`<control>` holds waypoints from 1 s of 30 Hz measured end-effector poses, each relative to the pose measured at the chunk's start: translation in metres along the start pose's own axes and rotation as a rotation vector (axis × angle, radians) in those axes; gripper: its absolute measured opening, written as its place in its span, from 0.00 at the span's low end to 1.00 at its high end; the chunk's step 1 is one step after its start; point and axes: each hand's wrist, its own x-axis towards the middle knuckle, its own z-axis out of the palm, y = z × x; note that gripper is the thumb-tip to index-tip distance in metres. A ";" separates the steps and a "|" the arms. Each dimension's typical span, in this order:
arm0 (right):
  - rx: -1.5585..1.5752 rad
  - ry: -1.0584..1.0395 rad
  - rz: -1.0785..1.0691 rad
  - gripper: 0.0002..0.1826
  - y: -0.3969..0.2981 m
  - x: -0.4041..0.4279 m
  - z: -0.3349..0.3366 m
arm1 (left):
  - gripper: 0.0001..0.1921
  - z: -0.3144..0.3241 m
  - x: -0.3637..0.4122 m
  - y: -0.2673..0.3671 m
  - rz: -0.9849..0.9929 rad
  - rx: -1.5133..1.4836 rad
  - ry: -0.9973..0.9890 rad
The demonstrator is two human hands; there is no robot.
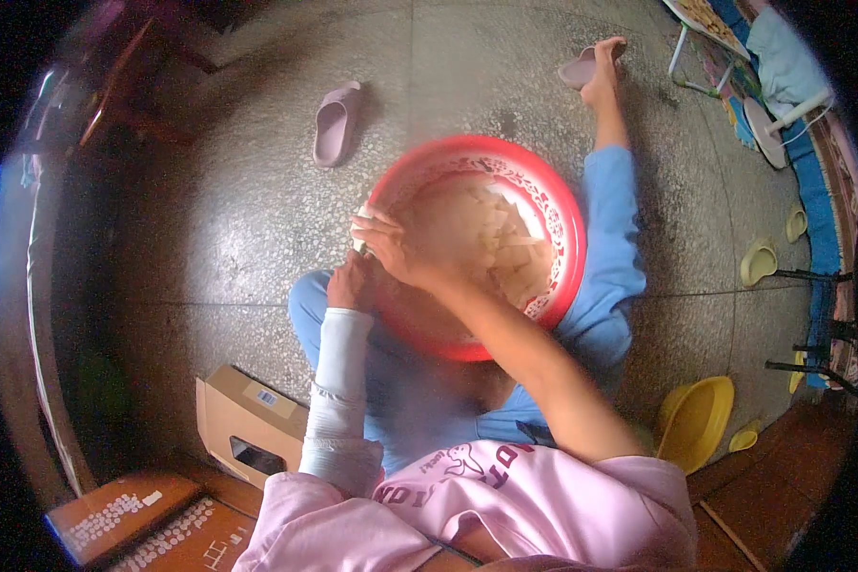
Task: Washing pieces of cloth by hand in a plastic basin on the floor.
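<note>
An enamel-look basin (580,239) with a red rim and a red-patterned white inner wall stands between my legs. Pale, angular cut pieces (511,239) lie inside it, partly blurred. At the rim's left side, my right hand (393,247) reaches across, its fingers around a whitish piece (362,223) whose kind is unclear. Just below, my left hand (349,281) is closed around the lower end of the same piece, its wrist covered by a white sleeve. The fingers hide much of the piece.
One mauve slipper (336,125) lies beyond the basin; another (579,69) is under my bare foot. A cardboard box (247,422) stands at left, a yellow tub (697,422) at right. A white fan (765,136) and a folding table (708,32) are at far right.
</note>
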 end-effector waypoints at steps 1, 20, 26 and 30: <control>-0.003 -0.002 -0.007 0.12 -0.003 -0.001 -0.004 | 0.14 -0.003 -0.001 0.001 0.000 -0.004 0.007; 0.849 0.295 0.697 0.22 -0.004 -0.098 -0.095 | 0.14 -0.059 -0.028 0.089 0.155 -1.016 -0.056; 1.054 0.512 0.879 0.24 -0.053 -0.081 -0.141 | 0.12 -0.033 -0.033 0.070 0.344 -0.764 -0.119; 1.237 0.339 0.880 0.25 -0.070 -0.079 -0.142 | 0.20 -0.017 -0.048 0.092 0.332 -1.122 -0.286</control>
